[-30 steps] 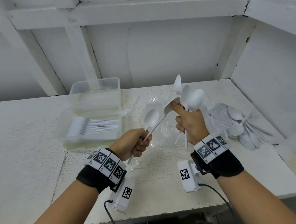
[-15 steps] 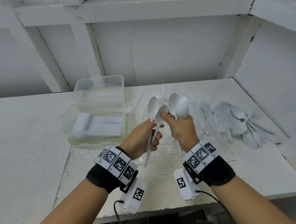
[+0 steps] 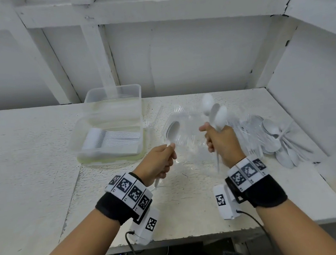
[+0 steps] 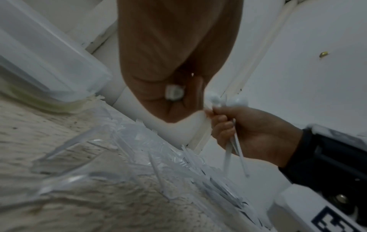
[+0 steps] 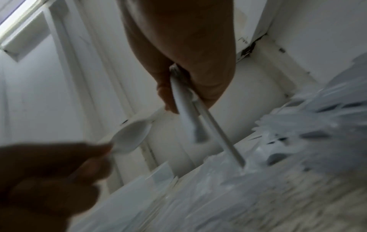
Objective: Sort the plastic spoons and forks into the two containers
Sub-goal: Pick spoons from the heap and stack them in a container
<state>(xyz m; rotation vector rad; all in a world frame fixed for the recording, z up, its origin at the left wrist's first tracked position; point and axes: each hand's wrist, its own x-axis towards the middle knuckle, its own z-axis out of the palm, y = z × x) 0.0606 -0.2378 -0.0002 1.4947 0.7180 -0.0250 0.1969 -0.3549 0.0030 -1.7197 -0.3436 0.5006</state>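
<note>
My left hand (image 3: 162, 159) grips the handle of one white plastic spoon (image 3: 172, 131), bowl up, over the table's middle. My right hand (image 3: 220, 142) holds a bunch of three white spoons (image 3: 215, 112) upright, their handles sticking out below the fist. The right wrist view shows those handles (image 5: 190, 113) and the left hand's spoon (image 5: 133, 136). The left wrist view shows my right hand (image 4: 248, 130) around the bunch. A pile of clear forks (image 3: 186, 133) lies under the hands. More white spoons (image 3: 276, 136) lie at the right. Two clear containers stand at the left: the near one (image 3: 110, 141) holds stacked cutlery, the far one (image 3: 114, 97) looks empty.
The white table (image 3: 33, 172) runs left with bare surface, and its front edge is close to my forearms. A white wall with beams stands behind and a side wall closes the right end (image 3: 315, 101). Cables hang from both wrist cameras.
The hands, close together half a second ago, have moved apart. The left hand now holds one spoon instead of two, and the right hand has raised its bunch to the right.
</note>
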